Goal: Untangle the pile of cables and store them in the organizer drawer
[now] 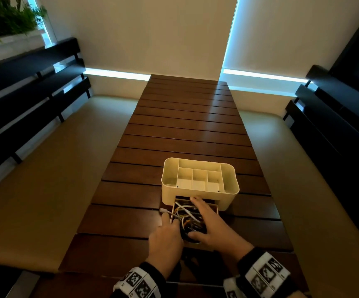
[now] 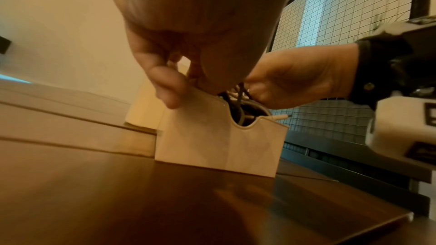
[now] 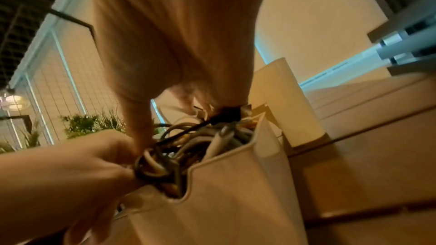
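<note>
A cream organizer (image 1: 230, 190) with empty top compartments stands on the wooden table (image 1: 185, 130). Its drawer (image 2: 200, 137) is pulled out toward me and is full of tangled white, black and orange cables (image 1: 187, 211). My right hand (image 1: 210, 224) lies flat on top of the cables, fingers straight toward the organizer. My left hand (image 1: 165, 235) is at the drawer's front left corner. Its index finger runs outside the left wall and its thumb sits inside on the cables (image 3: 193, 137). A white cable end (image 1: 163, 210) sticks out over that wall.
The slatted table stretches away behind the organizer. Beige bench seats (image 1: 56, 168) with dark slatted backs run along both sides. A plant (image 1: 6, 16) stands at the far left.
</note>
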Motion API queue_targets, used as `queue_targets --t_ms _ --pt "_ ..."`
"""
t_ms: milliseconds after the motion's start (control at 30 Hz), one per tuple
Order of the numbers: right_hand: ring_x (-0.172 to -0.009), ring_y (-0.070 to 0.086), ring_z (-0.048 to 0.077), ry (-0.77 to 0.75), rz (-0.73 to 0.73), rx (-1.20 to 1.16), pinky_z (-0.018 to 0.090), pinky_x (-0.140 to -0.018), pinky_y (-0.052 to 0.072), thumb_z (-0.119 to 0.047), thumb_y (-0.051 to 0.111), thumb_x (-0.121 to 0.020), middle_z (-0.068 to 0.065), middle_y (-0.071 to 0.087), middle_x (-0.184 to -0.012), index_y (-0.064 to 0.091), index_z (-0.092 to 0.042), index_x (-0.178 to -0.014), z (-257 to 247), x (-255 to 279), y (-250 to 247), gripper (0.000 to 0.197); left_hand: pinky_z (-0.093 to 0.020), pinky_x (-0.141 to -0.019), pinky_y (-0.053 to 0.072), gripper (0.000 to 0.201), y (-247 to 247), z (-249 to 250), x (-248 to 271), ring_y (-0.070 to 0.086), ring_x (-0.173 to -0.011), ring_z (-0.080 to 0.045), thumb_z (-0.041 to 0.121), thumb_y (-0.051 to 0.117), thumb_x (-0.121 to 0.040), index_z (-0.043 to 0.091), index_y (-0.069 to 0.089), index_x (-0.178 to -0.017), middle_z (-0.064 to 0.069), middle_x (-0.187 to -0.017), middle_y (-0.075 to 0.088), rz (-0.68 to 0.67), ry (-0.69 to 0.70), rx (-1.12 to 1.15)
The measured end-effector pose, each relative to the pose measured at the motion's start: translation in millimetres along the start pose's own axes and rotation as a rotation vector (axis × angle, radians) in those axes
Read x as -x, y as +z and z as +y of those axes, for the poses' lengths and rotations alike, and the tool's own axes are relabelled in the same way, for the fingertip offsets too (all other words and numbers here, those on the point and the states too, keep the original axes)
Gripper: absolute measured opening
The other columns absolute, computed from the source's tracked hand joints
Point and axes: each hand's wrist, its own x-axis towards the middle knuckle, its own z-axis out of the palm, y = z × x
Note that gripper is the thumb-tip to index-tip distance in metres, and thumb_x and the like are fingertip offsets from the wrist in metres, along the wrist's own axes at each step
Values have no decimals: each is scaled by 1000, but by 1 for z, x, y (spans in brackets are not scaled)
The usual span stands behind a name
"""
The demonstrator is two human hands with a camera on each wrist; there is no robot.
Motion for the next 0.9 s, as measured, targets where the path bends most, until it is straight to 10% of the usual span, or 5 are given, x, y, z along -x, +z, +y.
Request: queue_targets --t_ms 167,400,667,767,900 --pt "-102 53 11 -277 451 292 27 -81 52 -18 65 -76 0 64 -109 71 -14 -97 15 16 34 22 -28 -67 40 23 1 -4 -2 60 -100 -21 25 35 -99 19 49 -116 -1 -123 45 15 25 -31" --pt "-55 54 9 -315 393 638 20 -46 41 -24 70 -60 -8 56 -64 64 -24 -58 -7 -5 28 7 -18 -66 30 17 2 -13 -5 54 -90 -14 22 42 -95 17 54 -106 4 -114 52 61 53 110" --pt "-58 54 8 -301 358 622 19 -48 43 -23 50 -71 -7 58 -65 67 -22 -61 -4 -2 42 19 -8 -62 38 23 7 -25 7 51 -82 2 27 56 -92 26 51 -114 17 -100 52 247 68 408" --pt "-62 56 8 -259 374 555 18 -52 44 -23 73 -67 -6 59 -71 68 -20 -71 -1 6 44 7 -12 -89 38 53 15 -28 5 47 -107 1 20 65 -87 23 41 -134 18 -119 45 327 72 600" --pt "-78 63 13 -226 352 507 21 -68 51 -26 48 -84 1 67 -91 70 -11 -98 4 19 54 31 -30 -113 30 69 32 -28 -8 30 -138 -12 3 65 -85 15 32 -144 4 -147 33 320 139 666"
